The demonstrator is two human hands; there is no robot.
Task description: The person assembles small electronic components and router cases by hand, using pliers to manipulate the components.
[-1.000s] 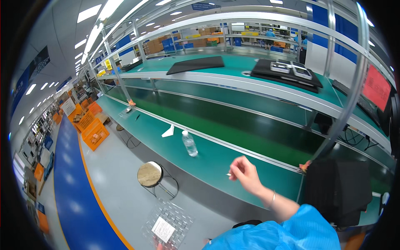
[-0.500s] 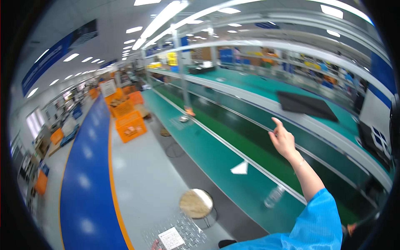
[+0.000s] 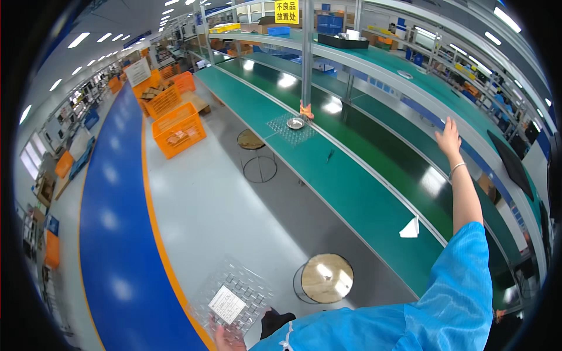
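At the lower edge, my left hand grips the corner of a clear plastic blister tray. The tray has rows of small pockets, and a white printed label lies on it. My right arm, in a blue sleeve, stretches out over the workbench. My right hand has its fingers extended and holds nothing; it appears close to the edge of the raised shelf, though contact cannot be made out.
On the long green workbench lie another clear tray with a small round metal dish, tweezers and a folded white paper. Round stools stand beside it. Orange crates line the blue walkway.
My view has swung right and down along the bench. My right arm reaches farther out, its hand nearer the shelf edge. The left hand still holds the tray, now more in view.
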